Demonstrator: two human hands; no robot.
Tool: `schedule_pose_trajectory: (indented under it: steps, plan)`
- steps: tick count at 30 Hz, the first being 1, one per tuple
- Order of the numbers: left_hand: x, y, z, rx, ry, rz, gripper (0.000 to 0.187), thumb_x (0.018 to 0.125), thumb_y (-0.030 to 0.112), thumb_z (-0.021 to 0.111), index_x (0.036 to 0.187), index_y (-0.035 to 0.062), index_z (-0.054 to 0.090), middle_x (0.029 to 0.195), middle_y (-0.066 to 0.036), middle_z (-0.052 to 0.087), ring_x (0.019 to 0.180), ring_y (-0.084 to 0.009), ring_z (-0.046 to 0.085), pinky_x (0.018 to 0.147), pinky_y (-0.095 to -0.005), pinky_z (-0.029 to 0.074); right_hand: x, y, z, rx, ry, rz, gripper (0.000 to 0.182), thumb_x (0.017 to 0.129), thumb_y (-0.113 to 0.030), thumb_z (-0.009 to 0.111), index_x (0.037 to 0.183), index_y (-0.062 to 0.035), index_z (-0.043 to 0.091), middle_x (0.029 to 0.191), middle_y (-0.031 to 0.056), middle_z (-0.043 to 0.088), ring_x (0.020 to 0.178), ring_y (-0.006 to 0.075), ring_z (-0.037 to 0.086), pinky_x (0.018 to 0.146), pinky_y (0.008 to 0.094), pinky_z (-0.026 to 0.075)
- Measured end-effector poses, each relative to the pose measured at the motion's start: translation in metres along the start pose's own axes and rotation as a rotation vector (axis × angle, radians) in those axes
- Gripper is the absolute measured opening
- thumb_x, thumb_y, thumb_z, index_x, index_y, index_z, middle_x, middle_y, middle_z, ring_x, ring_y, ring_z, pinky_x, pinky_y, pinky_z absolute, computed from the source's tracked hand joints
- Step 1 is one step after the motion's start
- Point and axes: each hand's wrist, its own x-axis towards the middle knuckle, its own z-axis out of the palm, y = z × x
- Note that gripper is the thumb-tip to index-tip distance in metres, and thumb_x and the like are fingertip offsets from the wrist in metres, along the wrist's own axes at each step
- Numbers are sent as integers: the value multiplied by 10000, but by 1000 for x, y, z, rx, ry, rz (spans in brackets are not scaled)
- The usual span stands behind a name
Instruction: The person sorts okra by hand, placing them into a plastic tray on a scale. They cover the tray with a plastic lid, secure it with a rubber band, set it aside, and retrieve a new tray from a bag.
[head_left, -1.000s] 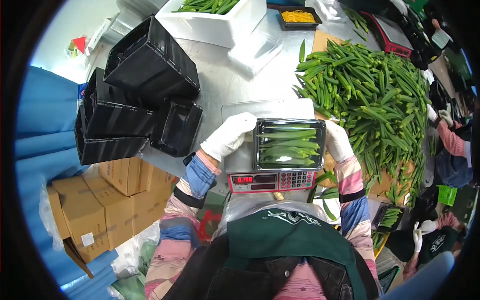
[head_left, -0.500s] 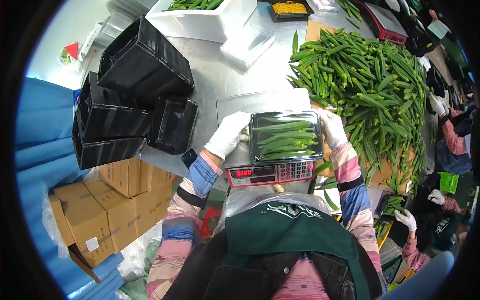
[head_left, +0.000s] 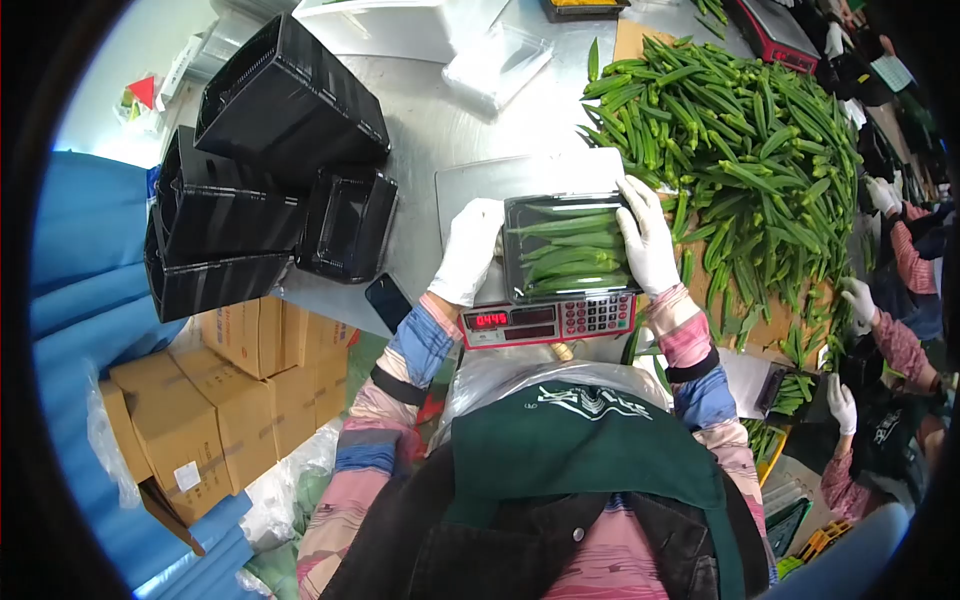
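A black tray of okra under a clear lid rests on the metal plate of the scale, whose red display is lit. My left hand, in a white glove, is at the tray's left edge, its fingertips partly hidden. On the right edge and the lid's corner lies my gloved right hand, fingers extended and apart. A large heap of loose okra spreads to the right of the tray.
Stacked black trays stand at the left, with a phone near the table edge. Clear lids and a white bin are behind. Co-workers' gloved hands show at the right, beside another okra tray.
The right hand has shifted onto the lid's corner with its fingers spread. My left hand has turned more upright beside the tray. The scale's display reading has changed. A co-worker's hands have moved.
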Motion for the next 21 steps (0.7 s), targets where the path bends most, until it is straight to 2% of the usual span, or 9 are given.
schedule_pose_trajectory:
  steps: [3, 9, 11, 12, 16, 21]
  plan:
    - [0, -4, 2, 107, 69, 80, 199, 1008, 220, 575, 1094, 52, 637, 873, 17, 617, 713, -61, 563, 629, -240, 486, -1, 2, 2, -50, 25, 8, 398, 973, -103, 565, 1369, -70, 563, 1409, 151, 514, 1323, 304, 480, 1130, 379, 359]
    - [-76, 13, 11, -76, 66, -82, 221, 985, 173, 616, 1164, 44, 611, 936, -8, 628, 767, -96, 612, 691, -263, 534, 0, 9, 4, -96, 26, 20, 407, 973, -81, 574, 1380, -78, 564, 1398, 143, 524, 1308, 294, 498, 1122, 364, 368]
    - [-98, 4, 14, -293, 36, -256, 259, 976, 148, 629, 1199, 26, 579, 1003, -56, 634, 818, -162, 657, 730, -303, 570, -1, 6, 5, -64, 29, 38, 403, 965, -100, 585, 1367, -80, 570, 1397, 143, 525, 1315, 303, 488, 1127, 373, 367]
    - [-106, 0, 17, -449, 39, -275, 270, 973, 122, 625, 1204, -1, 558, 1065, -108, 628, 875, -241, 687, 769, -357, 600, -1, 7, 5, -64, 35, 33, 404, 963, -96, 587, 1366, -81, 571, 1396, 143, 526, 1315, 302, 489, 1125, 371, 370]
    - [-114, 0, 23, -608, 86, -263, 273, 964, 79, 618, 1203, -32, 550, 1091, -147, 619, 952, -294, 692, 844, -405, 605, -1, 8, 5, -54, 40, 3, 418, 954, -82, 599, 1371, -84, 570, 1393, 147, 528, 1311, 302, 491, 1117, 365, 379]
    - [-117, -1, 23, -685, 61, -268, 276, 944, 41, 612, 1208, -22, 564, 1098, -130, 628, 919, -236, 678, 833, -372, 580, 1, 7, 5, -86, 24, -14, 425, 952, -79, 601, 1375, -79, 564, 1392, 150, 528, 1301, 309, 497, 1113, 369, 383]
